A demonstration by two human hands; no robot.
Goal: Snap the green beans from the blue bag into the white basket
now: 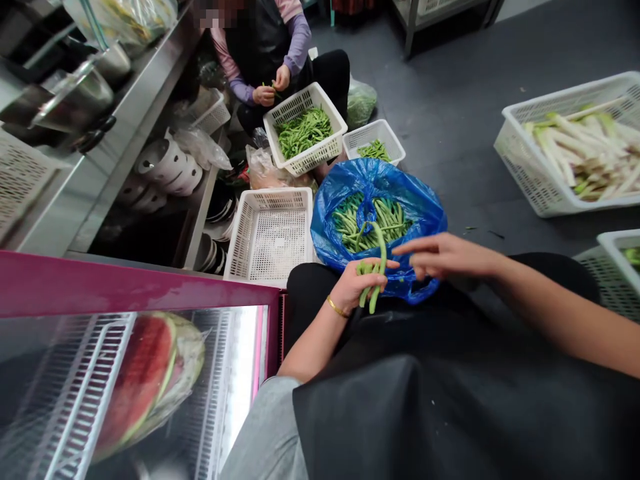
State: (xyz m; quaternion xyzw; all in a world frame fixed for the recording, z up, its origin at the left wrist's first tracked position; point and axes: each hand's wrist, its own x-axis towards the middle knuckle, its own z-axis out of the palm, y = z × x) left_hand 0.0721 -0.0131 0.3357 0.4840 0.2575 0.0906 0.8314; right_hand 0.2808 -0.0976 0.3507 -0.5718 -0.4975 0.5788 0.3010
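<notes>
Several green beans point(379, 257) are held in my left hand point(350, 288), which is closed round them just above my lap. One long bean sticks up from the fingers, and others hang below. To the right, my right hand point(434, 256) reaches toward them with its fingers stretched out and nothing visible in them. Right beyond both hands lies a blue plastic bag point(425, 200), its mouth spread wide. Inside it is a heap of more green beans point(393, 219).
A white basket point(277, 233) stands left of the bag. Across from me a person point(260, 53) handles beans over another basket point(303, 163). At right is a crate point(530, 160) of pale stalks. A glass-topped fridge point(240, 293) holding a cut watermelon point(137, 373) is at lower left.
</notes>
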